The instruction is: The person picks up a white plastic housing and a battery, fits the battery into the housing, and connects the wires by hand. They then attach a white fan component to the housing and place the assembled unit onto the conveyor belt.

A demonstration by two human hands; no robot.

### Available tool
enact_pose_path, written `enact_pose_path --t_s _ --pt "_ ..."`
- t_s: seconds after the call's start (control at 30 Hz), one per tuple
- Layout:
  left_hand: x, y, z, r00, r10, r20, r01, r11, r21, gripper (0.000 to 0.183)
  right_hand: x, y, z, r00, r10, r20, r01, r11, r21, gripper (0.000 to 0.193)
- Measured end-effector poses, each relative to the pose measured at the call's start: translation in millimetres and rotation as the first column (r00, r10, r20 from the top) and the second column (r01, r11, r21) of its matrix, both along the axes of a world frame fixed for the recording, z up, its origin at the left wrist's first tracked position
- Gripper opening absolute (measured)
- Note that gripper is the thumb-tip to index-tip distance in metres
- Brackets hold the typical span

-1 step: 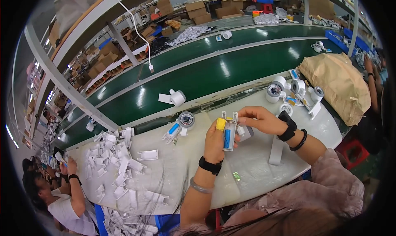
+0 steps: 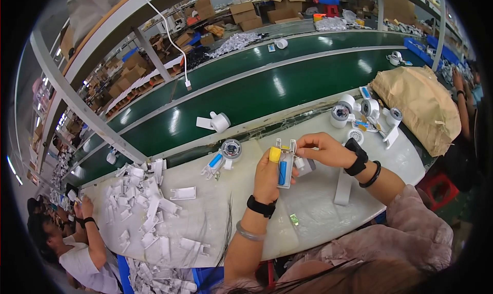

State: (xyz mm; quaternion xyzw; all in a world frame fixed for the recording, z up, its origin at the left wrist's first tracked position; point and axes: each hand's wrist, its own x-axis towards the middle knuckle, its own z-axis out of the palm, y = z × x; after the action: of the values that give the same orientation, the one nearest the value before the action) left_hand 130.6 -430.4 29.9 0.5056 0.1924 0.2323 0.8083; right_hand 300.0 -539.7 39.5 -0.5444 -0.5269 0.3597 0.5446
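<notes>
My left hand (image 2: 266, 177), a yellow wrap round its thumb, grips an open white plastic housing (image 2: 288, 181) upright above the table. A blue cylindrical battery (image 2: 282, 172) lies inside it. At the housing's upper right edge, the fingertips of my right hand (image 2: 322, 149) are pinched together; what they hold is too small to make out. Behind the housing, a white round part (image 2: 305, 165) shows partly beneath my right hand. A small green circuit board (image 2: 294, 219) lies on the table nearby. Left of my hands rests a fan-like white unit (image 2: 231, 149) with a blue battery beside it.
White housings (image 2: 149, 196) are heaped on the table's left. Several round-headed units (image 2: 370, 108) stand at the right beside a brown paper sack (image 2: 418, 106). Beyond runs a green conveyor (image 2: 257, 91) with a white unit (image 2: 220, 122). A white cable (image 2: 169, 29) hangs above; a co-worker (image 2: 82, 253) sits left.
</notes>
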Motion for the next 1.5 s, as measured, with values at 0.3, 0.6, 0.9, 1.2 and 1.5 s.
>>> enact_pose_path --t_s 0.3,0.6,0.9,1.2,1.5 --pt "-2 -1 -1 1.000 -0.010 0.018 0.009 0.999 0.037 0.033 -4 -5 10 0.988 0.017 0.156 -0.015 1.000 -0.010 0.022" --pt "-1 -3 -4 0.999 -0.038 0.022 0.037 0.998 0.041 0.028 3 -9 -2 0.991 0.020 0.130 -0.022 1.000 0.017 0.020" --pt "0 -5 -4 0.999 -0.033 0.037 0.031 0.998 0.063 0.028 0 -11 1 0.998 0.010 -0.067 -0.010 1.000 -0.002 0.017" --pt "0 -5 -3 0.999 -0.029 0.042 0.026 0.998 0.059 0.028 2 -9 -2 0.993 -0.057 0.103 0.053 0.998 0.044 0.016" --pt "-1 -3 -5 0.993 -0.074 0.091 0.075 0.997 -0.006 0.028 18 -8 -19 0.982 -0.187 0.007 0.187 0.982 -0.005 0.015"
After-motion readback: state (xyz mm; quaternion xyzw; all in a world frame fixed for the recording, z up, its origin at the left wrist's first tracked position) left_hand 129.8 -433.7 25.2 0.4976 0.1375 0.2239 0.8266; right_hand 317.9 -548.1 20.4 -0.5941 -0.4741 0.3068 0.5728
